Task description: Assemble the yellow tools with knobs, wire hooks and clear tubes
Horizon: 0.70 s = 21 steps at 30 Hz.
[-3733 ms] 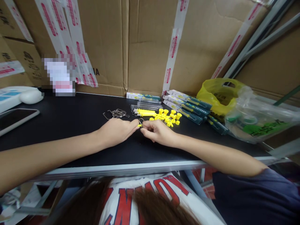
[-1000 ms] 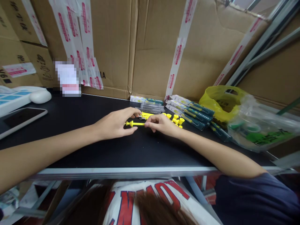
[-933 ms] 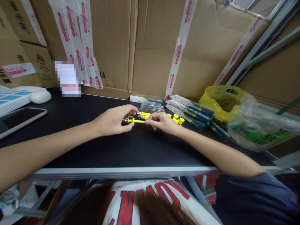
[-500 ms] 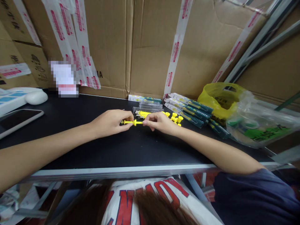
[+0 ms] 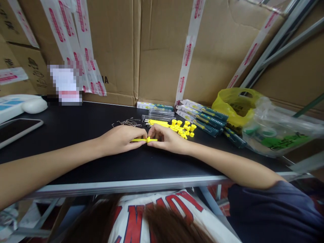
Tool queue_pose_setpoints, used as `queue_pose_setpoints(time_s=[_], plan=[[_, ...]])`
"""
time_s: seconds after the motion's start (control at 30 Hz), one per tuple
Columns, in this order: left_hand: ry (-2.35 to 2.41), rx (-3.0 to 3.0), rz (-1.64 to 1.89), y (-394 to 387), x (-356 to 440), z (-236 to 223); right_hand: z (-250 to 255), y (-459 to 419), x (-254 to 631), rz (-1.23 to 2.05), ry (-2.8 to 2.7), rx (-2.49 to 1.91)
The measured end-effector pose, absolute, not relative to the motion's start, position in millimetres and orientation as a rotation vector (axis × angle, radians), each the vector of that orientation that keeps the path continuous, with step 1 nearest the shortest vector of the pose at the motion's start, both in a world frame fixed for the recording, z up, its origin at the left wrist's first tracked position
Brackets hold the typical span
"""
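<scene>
A thin yellow plastic rod [image 5: 138,139] lies level between my hands, above the black table. My left hand [image 5: 117,141] is closed around its left part, with thumb and fingers pinching up to the yellow collar [image 5: 148,139]. My right hand [image 5: 170,139] pinches the collar from the other side, its fingertips almost meeting the left ones. The rod's right end shows inside the curl of the right fingers; its left end is hidden in the left hand. Just behind the hands lie bent metal hooks [image 5: 129,122], more yellow rods [image 5: 158,122] and several yellow caps [image 5: 187,127].
Clear plastic tubes [image 5: 162,114] and printed narrow boxes [image 5: 201,116] lie at the back. A yellow bag [image 5: 220,104] and a clear bag [image 5: 275,131] stand on the right. A phone [image 5: 19,131] and a white device [image 5: 17,104] are left. Cardboard [image 5: 162,60] rises behind.
My right hand has slid left along the rod to the collar, and the hands are closer together. Both sit slightly lower, with the metal hooks uncovered behind the left hand.
</scene>
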<state>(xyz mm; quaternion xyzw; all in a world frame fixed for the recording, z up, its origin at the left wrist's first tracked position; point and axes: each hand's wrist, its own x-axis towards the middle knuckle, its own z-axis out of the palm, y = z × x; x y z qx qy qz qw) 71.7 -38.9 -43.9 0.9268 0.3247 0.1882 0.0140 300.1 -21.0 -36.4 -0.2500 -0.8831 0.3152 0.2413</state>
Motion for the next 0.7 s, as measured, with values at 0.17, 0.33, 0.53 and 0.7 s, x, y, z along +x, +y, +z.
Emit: queue_pose_setpoints(time_s=[0.17,0.33,0.53,0.7], plan=[[0.983,2.914,0.585,-38.7,72.8,-44.2,-35.6,-23.0,298.8,0.877,-2.416,-0.672],[1.070,2.877,0.622,-39.3,72.5,-42.5,-31.3,-19.8,302.7,0.845,-2.408,-0.689],[1.196,2.872,0.726,-39.3,72.3,-39.7,-23.3,-8.8,308.7,0.750,-2.372,-0.684],[1.207,2.882,0.889,-39.5,72.5,-36.4,-16.6,-5.3,319.0,0.666,-2.365,-0.699]])
